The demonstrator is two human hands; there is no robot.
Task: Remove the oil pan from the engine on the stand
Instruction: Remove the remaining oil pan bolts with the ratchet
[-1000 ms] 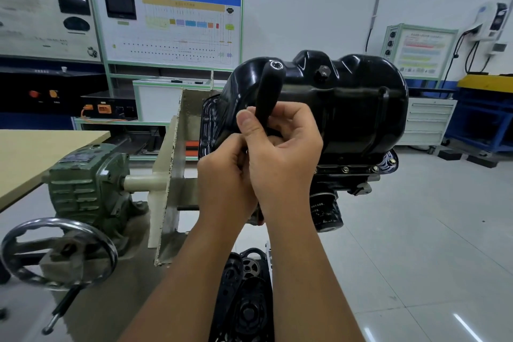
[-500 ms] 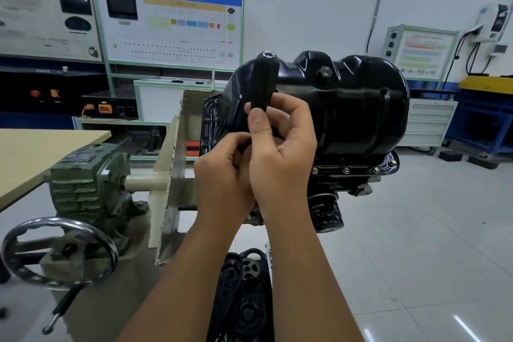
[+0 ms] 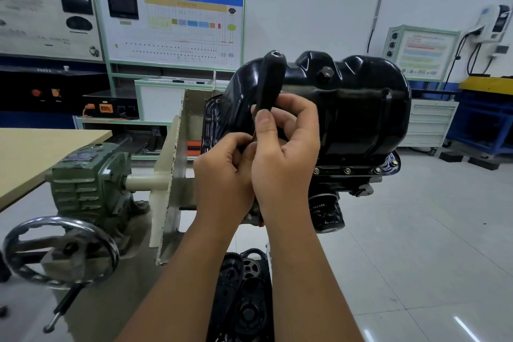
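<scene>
The glossy black oil pan [image 3: 361,108] sits on top of the upturned engine [image 3: 347,183] held on the stand, with a row of bolts along its lower flange. A black tool handle [image 3: 270,78] stands up in front of the pan's near left side. My right hand [image 3: 286,147] grips the lower part of that handle, thumb pressed on it. My left hand [image 3: 224,169] is curled just below and to the left, pinching the tool's lower end; what it holds there is hidden by both hands.
The stand's cream mounting plate [image 3: 172,175], green gearbox [image 3: 88,183] and chrome handwheel [image 3: 61,253] lie at left. A wooden tabletop [image 3: 41,153] is at far left. Black engine covers [image 3: 244,300] lie on the floor below. Training panels and cabinets line the back wall.
The tool handle has swung upward and stands more upright. My right hand has slid up with it; my left hand stays low at the tool's lower end.
</scene>
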